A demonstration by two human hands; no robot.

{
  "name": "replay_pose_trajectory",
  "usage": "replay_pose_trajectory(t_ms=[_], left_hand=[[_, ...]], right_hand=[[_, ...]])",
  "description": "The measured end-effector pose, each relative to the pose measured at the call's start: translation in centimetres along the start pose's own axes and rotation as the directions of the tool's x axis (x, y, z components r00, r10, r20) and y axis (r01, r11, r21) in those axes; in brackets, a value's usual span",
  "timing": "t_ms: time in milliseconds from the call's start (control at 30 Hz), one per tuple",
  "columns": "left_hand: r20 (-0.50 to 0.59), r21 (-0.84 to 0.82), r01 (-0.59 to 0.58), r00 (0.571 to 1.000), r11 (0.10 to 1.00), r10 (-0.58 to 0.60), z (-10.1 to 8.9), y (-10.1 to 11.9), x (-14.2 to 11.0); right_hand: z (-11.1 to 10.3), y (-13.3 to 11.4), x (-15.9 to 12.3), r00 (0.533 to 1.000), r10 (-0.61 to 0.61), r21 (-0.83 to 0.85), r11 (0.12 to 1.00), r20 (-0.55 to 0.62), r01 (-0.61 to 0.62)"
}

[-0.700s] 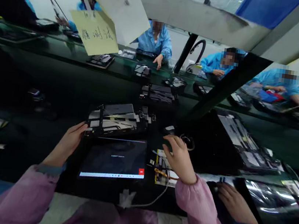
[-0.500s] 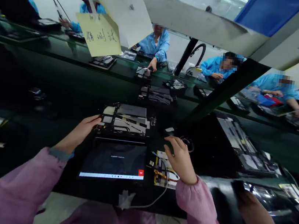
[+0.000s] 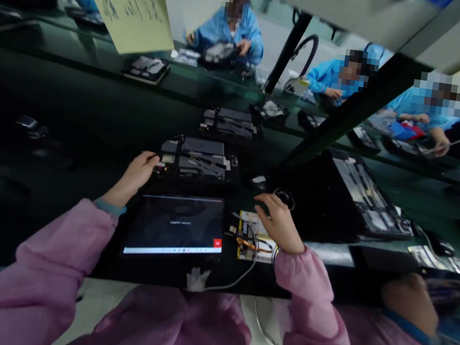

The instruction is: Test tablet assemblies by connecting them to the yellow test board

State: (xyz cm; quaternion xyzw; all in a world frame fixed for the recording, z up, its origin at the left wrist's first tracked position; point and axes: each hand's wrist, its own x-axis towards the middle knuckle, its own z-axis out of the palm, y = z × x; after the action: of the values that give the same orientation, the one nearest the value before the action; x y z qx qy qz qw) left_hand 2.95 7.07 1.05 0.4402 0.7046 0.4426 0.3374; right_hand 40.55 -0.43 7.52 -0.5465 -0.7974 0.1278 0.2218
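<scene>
Well, the person's left hand (image 3: 134, 175) sits at the near left corner of a black jig (image 3: 195, 159) loaded with opened tablet parts, its fingers bent against the jig's edge; whether they are actually gripping it cannot be told from this view. The right hand (image 3: 278, 222) is open, its fingers curved downward and holding nothing visible, just above a small circuit board (image 3: 253, 236) with orange and dark wires, and near a black cable loop (image 3: 284, 199). Just below the jig lies a tablet (image 3: 174, 225), face up, between the hands, its dark screen showing a short line of small text and a red square in the lower right corner. A white cable (image 3: 232, 280) runs from the board to a piece of white tape (image 3: 198, 279) at the bench edge. Farther right, a second jig (image 3: 365, 197) lies on a black mat, and beyond it a hand in another pink sleeve (image 3: 411, 301), seemingly a neighbour's, sits by something dark. Across the bench, workers in blue smocks (image 3: 233, 24) sit beside more jigs, below a hanging yellow note (image 3: 124, 9).
</scene>
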Motion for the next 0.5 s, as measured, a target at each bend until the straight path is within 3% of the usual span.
replay_pose_trajectory(t_ms=[133, 267, 333, 400, 467, 500], left_hand=[[0.094, 0.299, -0.143, 0.988, 0.944, 0.120, -1.9, 0.5, -0.6], [0.161, 0.329, -0.145, 0.982, 0.933, 0.096, -6.7, 2.6, -1.8], [0.161, 0.227, -0.155, 0.980, 0.962, 0.120, -8.8, 4.4, -0.8], [0.251, -0.012, -0.188, 0.950, 0.982, 0.185, -9.2, 6.2, 1.9], [0.369, -0.162, -0.143, 0.909, 0.976, 0.194, -7.6, 7.6, 5.8], [0.404, -0.195, -0.056, 0.905, 0.979, 0.132, -6.1, 8.1, 7.9]], right_hand=[[-0.2, 0.4, -0.2, 0.997, 0.032, 0.052, 0.998, 0.065, -0.035], [-2.9, 1.6, 1.0, 0.989, 0.039, 0.110, 0.992, 0.144, -0.056], [-4.3, 2.5, 3.4, 0.989, 0.085, 0.211, 0.971, 0.125, -0.110], [-4.8, 3.5, 7.2, 0.977, 0.192, 0.377, 0.902, 0.092, -0.212], [-4.0, 4.4, 11.8, 0.930, 0.353, 0.527, 0.774, 0.101, -0.351], [-3.2, 4.7, 14.1, 0.891, 0.437, 0.562, 0.710, 0.122, -0.425]])
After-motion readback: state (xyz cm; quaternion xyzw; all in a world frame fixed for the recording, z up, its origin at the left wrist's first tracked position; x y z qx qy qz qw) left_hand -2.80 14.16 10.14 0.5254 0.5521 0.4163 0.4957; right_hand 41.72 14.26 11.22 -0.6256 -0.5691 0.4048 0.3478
